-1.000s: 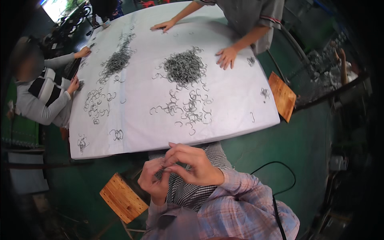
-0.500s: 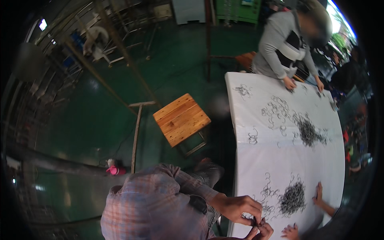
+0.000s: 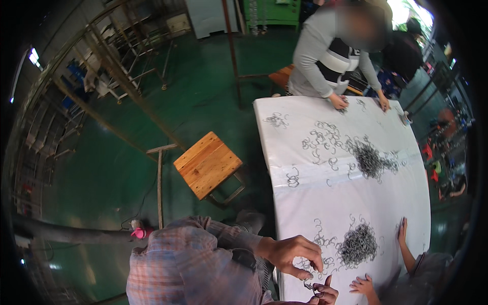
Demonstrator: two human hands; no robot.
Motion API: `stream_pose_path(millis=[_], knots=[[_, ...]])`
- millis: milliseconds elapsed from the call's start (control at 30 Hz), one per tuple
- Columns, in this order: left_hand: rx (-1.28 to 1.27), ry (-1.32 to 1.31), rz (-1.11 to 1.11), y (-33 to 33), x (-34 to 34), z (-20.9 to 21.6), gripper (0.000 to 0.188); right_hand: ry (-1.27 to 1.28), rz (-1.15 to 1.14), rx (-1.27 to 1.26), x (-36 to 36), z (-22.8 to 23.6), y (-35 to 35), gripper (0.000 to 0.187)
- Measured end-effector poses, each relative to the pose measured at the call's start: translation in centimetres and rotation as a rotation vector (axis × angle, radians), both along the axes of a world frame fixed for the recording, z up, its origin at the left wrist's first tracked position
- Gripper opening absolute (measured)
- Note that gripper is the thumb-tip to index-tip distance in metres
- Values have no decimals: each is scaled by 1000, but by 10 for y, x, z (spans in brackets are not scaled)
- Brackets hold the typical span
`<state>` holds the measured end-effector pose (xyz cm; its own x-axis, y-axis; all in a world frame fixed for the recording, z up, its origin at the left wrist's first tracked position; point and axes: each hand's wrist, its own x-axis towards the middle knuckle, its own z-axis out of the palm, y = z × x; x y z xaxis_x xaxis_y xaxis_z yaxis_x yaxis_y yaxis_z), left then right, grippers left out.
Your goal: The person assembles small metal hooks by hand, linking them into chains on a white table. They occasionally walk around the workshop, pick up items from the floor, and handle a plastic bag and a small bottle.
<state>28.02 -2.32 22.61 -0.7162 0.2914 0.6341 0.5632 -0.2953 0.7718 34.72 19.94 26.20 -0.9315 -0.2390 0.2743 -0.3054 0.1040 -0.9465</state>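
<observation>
My left hand (image 3: 295,255) hovers over the near-left edge of the white-covered table (image 3: 300,218), thumb and forefinger curved and apart, with nothing visible between them. Just below it, my right hand (image 3: 325,294) pinches some small dark curved wire pieces (image 3: 309,286) between thumb and fingers; their exact shape is too small to tell. Loose curved wire pieces (image 3: 325,239) lie beside my left hand. A dense dark pile of wire pieces (image 3: 358,245) sits to their right.
Across the table a person in grey (image 3: 325,56) handles wire pieces beside a second pile (image 3: 371,160). At lower right, another person's hands (image 3: 363,285) rest on the cover. A wooden stool (image 3: 207,163) stands on the green floor to the left, near a metal frame (image 3: 160,188).
My hands have come apart; the left has opened its fingers and lifted off the right. The whole view has shifted, bringing the table further left.
</observation>
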Motion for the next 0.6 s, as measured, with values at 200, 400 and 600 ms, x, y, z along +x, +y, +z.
stream_pose_path(millis=[200, 400, 600], knots=[[-81, 19, -23, 19, -33, 31, 17, 133, -295, -46, 13, 32, 11, 13], [-228, -79, 60, 64, -32, 20, 9, 234, -532, -44, 25, 81, 47, 6], [-317, -263, 1, 106, 3, 8, 9, 352, -673, -139, 86, 120, 106, 5]])
